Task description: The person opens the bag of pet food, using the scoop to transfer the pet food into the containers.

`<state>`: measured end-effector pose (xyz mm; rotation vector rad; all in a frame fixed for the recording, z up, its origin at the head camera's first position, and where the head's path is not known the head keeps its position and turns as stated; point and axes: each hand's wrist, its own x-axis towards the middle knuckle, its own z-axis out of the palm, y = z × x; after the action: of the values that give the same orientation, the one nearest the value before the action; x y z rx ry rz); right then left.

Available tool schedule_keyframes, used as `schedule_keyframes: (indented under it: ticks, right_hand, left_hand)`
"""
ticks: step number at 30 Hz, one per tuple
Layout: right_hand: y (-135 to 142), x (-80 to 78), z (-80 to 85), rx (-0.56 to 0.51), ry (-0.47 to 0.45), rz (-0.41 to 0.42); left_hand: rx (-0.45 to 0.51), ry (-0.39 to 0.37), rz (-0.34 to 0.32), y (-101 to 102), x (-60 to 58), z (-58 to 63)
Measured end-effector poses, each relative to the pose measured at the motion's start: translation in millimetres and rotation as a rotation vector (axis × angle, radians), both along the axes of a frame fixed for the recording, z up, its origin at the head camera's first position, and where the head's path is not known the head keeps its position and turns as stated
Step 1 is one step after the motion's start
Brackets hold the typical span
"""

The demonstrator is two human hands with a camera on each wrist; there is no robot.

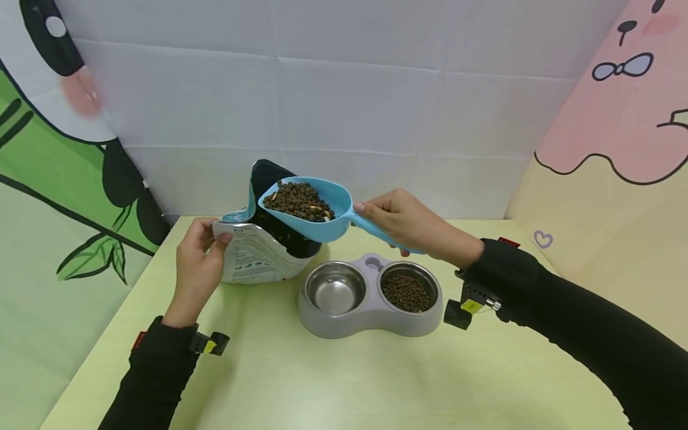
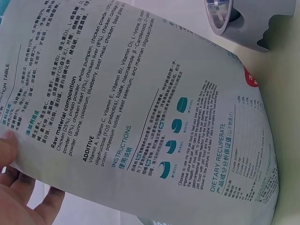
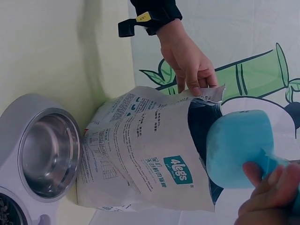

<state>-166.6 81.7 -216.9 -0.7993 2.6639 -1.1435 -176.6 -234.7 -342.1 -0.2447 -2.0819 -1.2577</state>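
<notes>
My right hand (image 1: 411, 224) grips the handle of a blue scoop (image 1: 328, 230), which is heaped with brown kibble (image 1: 298, 202) and some paler bits. The scoop is over the open mouth of a pet food bag (image 1: 252, 254). Between thumb and fingers, my left hand (image 1: 201, 257) pinches the bag's left rim. Printed text covers the bag's side in the left wrist view, where the left fingers (image 2: 28, 192) show at its edge. In the right wrist view the scoop's underside (image 3: 239, 147) hides part of the bag's mouth.
In front of the bag stands a grey double bowl stand (image 1: 371, 322). Its left steel bowl (image 1: 335, 289) shows a bare shiny bottom; the right one holds kibble (image 1: 407, 292). A cartoon-printed cloth wall (image 1: 349, 107) rises behind the pale yellow table (image 1: 344, 382).
</notes>
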Motion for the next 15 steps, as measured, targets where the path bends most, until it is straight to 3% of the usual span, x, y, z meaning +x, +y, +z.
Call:
schedule_keyframes:
  ticks: [15]
  right_hand:
    - [10.0,3.4,5.5,0.007,0.035,-0.031]
  left_hand:
    - [0.008,-0.007,0.0,-1.2,-3.4,-0.2]
